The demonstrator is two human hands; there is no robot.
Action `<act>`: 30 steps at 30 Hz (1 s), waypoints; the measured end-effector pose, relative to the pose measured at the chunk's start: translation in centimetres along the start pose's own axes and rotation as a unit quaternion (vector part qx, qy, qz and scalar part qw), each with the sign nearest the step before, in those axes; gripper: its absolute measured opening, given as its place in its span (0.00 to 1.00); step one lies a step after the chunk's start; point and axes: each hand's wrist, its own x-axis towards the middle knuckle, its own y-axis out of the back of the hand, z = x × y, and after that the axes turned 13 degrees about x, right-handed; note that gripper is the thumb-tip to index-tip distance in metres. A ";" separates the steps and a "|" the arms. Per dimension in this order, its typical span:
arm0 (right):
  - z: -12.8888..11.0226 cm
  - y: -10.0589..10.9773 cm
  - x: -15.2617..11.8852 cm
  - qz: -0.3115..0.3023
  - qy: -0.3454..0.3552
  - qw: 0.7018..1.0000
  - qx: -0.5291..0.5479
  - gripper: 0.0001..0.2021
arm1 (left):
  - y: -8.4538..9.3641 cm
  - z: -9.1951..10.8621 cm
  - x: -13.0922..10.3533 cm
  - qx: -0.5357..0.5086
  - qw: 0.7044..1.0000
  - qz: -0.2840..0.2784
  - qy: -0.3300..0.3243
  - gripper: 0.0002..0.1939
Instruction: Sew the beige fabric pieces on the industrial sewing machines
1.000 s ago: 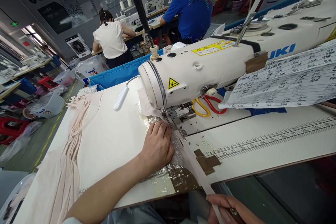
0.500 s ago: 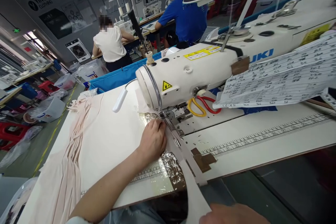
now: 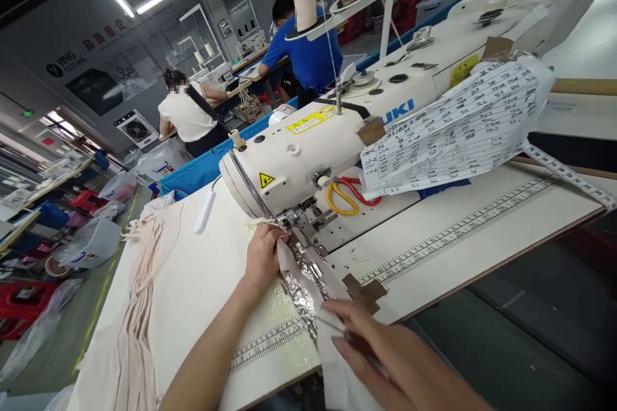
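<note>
Pale fabric (image 3: 333, 359) at sewing machine (image 3: 294, 157); left hand (image 3: 261, 258): fingers pinching fabric; right hand (image 3: 385, 350): fingers gripping thin metal tool (image 3: 331, 322).

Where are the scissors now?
Head view, just right of centre: the scissors are below the sewing machine arm, by the left end of the handwritten sheet.

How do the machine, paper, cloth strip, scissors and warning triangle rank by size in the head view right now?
Largest to smallest, by what shows:
1. Machine
2. Paper
3. Cloth strip, partly hidden
4. Scissors, only handles clear
5. Warning triangle
</note>
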 end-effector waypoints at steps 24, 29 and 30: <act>5.9 -1.4 7.2 0.082 0.147 0.928 -0.332 0.16 | -0.3 -0.8 0.2 -0.118 0.991 -0.026 0.059 0.09; 5.9 -1.3 7.0 0.080 0.147 0.929 -0.331 0.16 | -0.4 -0.7 0.3 -0.124 0.991 -0.023 0.055 0.06; 5.9 -1.3 7.0 0.080 0.148 0.931 -0.324 0.16 | -0.3 -0.7 0.3 -0.123 0.990 -0.025 0.057 0.06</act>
